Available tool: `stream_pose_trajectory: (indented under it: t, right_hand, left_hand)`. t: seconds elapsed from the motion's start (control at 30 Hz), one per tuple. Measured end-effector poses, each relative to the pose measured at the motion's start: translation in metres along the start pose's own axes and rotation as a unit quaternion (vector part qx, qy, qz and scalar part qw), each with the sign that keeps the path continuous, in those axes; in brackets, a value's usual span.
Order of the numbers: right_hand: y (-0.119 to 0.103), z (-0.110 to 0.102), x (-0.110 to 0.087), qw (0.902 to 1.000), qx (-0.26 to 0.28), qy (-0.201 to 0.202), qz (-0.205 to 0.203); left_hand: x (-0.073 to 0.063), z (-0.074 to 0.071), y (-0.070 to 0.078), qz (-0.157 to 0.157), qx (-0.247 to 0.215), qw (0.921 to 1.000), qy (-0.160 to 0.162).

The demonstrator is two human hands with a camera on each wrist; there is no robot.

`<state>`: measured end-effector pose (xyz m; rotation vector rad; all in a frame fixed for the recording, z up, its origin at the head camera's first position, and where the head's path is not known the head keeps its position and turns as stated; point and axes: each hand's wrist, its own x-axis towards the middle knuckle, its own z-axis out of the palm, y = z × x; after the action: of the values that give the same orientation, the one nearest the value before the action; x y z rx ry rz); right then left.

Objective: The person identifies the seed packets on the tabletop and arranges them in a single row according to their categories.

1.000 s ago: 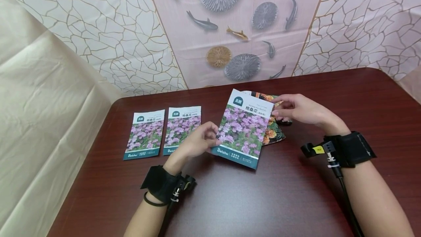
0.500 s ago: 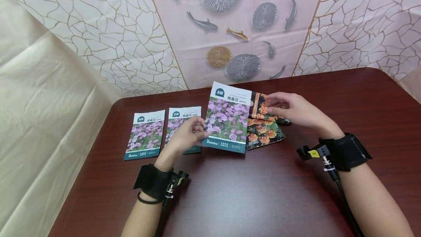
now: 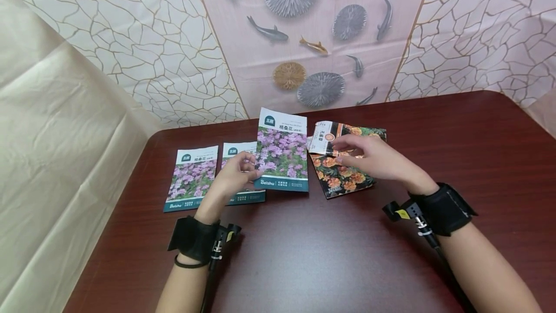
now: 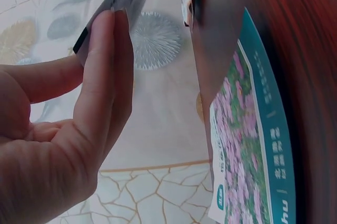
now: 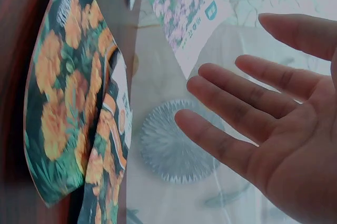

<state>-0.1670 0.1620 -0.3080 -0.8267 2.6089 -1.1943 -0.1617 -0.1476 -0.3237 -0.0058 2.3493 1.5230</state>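
Observation:
My left hand (image 3: 234, 174) pinches a seed packet (image 3: 282, 153) with purple flowers by its lower left edge, thumb on one face and fingers behind. In the left wrist view this packet (image 4: 118, 2) appears nearly edge-on, raised off the table. It overlaps a second purple-flower packet (image 3: 245, 197) lying on the table. My right hand (image 3: 369, 156) hovers over two overlapping orange-marigold packets (image 3: 343, 177), fingers spread and holding nothing. The right wrist view has the right hand (image 5: 279, 118) apart from the marigold packets (image 5: 68, 92).
Another purple-flower packet (image 3: 191, 177) lies at the left of the dark red wooden table (image 3: 330, 255). A patterned cloth (image 3: 321, 57) hangs behind the table's back edge, and a plain cream cloth (image 3: 65, 149) hangs along the left side.
My left hand has carried its packet leftward, off the marigold packets and partly over the second purple packet. My right hand has come away from that packet and shifted slightly left above the marigold packets.

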Motion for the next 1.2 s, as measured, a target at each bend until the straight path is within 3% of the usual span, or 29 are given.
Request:
stream_pose_trajectory:
  t: [0.5,0.9,1.2]
  right_hand:
    - [-0.004,0.040,0.006,0.9896,-0.078,-0.089,-0.082]
    - [-0.005,0.060,0.008,0.9766,-0.102,-0.170,-0.083]
    - [-0.004,0.067,0.007,0.9709,-0.101,-0.203,-0.078]
  left_hand:
    - [0.008,-0.005,-0.011,-0.018,-0.016,0.9997,-0.004]
    - [0.010,0.003,-0.013,-0.031,-0.003,0.9995,-0.002]
    - [0.012,0.010,-0.015,-0.045,0.018,0.9988,-0.010]
